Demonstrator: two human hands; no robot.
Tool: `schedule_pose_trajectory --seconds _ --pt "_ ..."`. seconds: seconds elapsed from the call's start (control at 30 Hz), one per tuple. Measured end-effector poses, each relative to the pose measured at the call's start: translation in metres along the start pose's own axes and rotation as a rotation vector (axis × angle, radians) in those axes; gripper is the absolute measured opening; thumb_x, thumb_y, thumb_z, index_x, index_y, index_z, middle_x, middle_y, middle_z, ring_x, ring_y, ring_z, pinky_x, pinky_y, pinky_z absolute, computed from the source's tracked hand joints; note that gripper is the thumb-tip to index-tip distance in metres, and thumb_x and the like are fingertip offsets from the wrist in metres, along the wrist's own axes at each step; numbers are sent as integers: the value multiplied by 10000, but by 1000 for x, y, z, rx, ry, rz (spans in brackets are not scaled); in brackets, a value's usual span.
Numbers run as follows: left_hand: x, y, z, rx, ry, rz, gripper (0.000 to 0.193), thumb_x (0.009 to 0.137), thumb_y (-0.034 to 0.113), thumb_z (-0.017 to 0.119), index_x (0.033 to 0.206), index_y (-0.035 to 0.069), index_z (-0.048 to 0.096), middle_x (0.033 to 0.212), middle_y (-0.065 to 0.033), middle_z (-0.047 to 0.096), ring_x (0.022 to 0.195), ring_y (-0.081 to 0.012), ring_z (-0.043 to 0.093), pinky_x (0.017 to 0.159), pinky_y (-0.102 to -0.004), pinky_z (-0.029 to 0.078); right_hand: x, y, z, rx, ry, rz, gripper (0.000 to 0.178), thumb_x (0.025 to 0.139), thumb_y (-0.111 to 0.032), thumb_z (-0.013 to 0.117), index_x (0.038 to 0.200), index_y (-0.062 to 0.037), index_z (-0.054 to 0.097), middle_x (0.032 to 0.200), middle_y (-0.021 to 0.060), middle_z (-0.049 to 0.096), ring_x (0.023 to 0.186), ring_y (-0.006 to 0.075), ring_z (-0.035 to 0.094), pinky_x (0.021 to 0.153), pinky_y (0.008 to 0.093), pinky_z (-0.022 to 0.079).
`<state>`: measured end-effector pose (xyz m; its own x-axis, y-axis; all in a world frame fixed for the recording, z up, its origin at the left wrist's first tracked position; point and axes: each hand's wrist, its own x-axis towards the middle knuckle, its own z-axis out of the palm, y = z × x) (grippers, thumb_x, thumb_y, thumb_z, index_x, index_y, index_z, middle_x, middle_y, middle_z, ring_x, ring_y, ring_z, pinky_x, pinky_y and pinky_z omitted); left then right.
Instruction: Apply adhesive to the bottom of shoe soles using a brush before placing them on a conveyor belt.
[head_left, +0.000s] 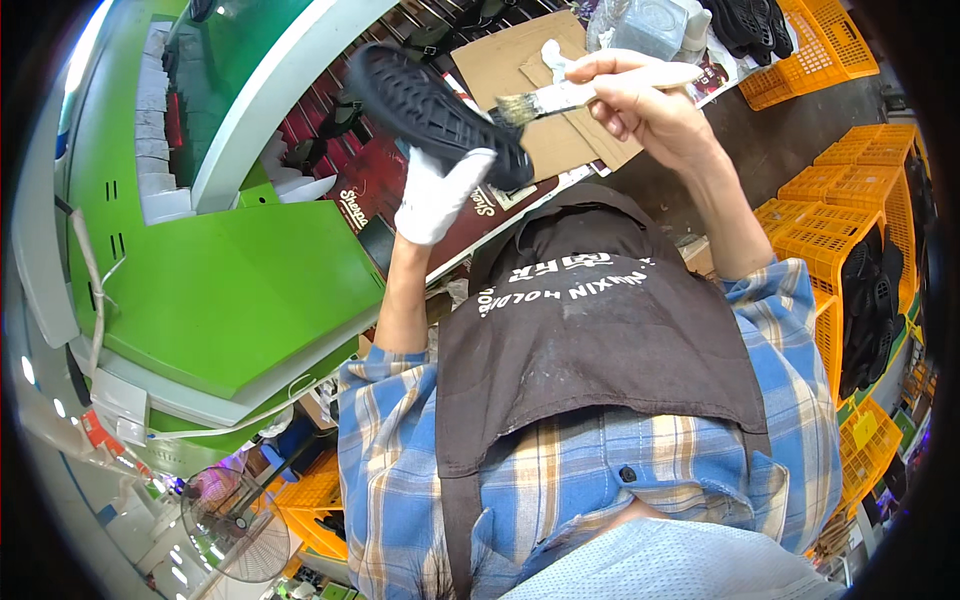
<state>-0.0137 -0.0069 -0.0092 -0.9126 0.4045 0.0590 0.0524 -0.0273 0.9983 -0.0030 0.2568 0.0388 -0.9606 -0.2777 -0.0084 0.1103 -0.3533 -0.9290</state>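
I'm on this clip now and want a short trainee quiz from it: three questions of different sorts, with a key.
1. Fill in: the left hand, in a white glove, grips a black ____.
2. True or false: the right hand, holding a paintbrush, is bare.
3. Choose: what colour are the stacked plastic crates at the right of the picture?
A) green
B) orange
C) blue

Key:
1. Shoe sole.
2. True; only the other hand is gloved.
3. B.

Orange crates stand right, a fan left.
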Motion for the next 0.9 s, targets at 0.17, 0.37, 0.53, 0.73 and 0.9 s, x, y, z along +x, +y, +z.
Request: schedule_pose_trajectory --seconds 0.17,0.37,0.53,0.73,0.9 --pt "-16 8 -2 -720 -122 -444 510 940 438 360 1216 18 447 1014 -178 605 834 -237 633 751 -354 534 17 -10 -5 -746 -499 -363 188 775 -60 669 953 0 674 847 63 631 794 190 539 781 302 409" --pt "-27 5 9 -840 -78 -447 447 960 354 358 1206 -6 458 1017 -172 609 835 -271 635 754 -359 536 39 39 -26 -786 -57 -515 151 805 -105 636 934 -34 666 794 55 615 692 181 569 633 256 463" --pt "-23 4 14 -733 108 -388 484 949 416 369 1225 28 456 1002 -143 620 826 -240 637 756 -349 529 18 46 33 -849 -218 -649 181 756 -6 631 931 -49 622 759 106 574 710 256 572 615 326 457" --pt "-27 -1 -10 -1130 403 -339 425 967 351 325 1138 10 512 950 -159 629 793 -222 622 762 -326 510 0 9 37 -356 -190 -208 192 765 -86 616 903 41 658 679 65 573 591 129 512 519 258 390" --pt "7 97 -85 -691 217 66 591 875 497 354 1103 -28 502 895 -247 608 765 -302 614 591 -371 517 -3 23 -3 -46 83 -109 259 854 -140 596 1023 55 602 738 58 589 616 87 534 556 195 426"
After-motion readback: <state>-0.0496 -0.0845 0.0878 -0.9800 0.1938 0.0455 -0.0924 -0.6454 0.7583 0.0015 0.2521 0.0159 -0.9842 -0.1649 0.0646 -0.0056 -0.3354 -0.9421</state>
